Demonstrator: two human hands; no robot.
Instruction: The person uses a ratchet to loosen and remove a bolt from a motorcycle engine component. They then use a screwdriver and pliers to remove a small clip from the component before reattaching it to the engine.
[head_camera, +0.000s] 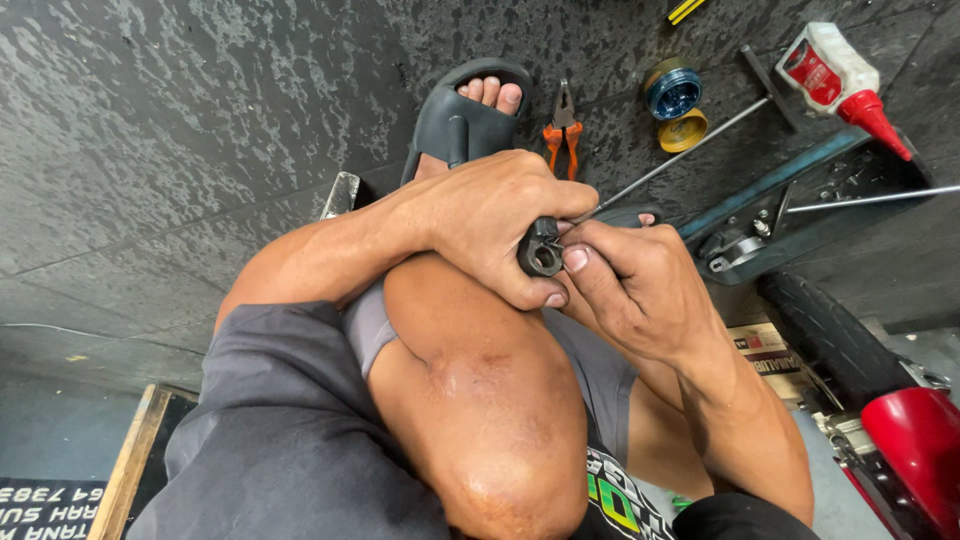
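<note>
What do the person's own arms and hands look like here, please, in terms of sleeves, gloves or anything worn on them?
Both hands are bare: the left hand and the right hand have no gloves, and no rings or watch show. The forearms are uncovered too. A dark grey short sleeve covers the left upper arm; no sleeve shows on the right arm.

The person wears a dark grey short-sleeved shirt (290, 440) and grey shorts (372, 325) with a bright green-and-white printed patch near the hem. A dark rubber slide sandal (462, 118) covers one foot, toes showing.
</note>
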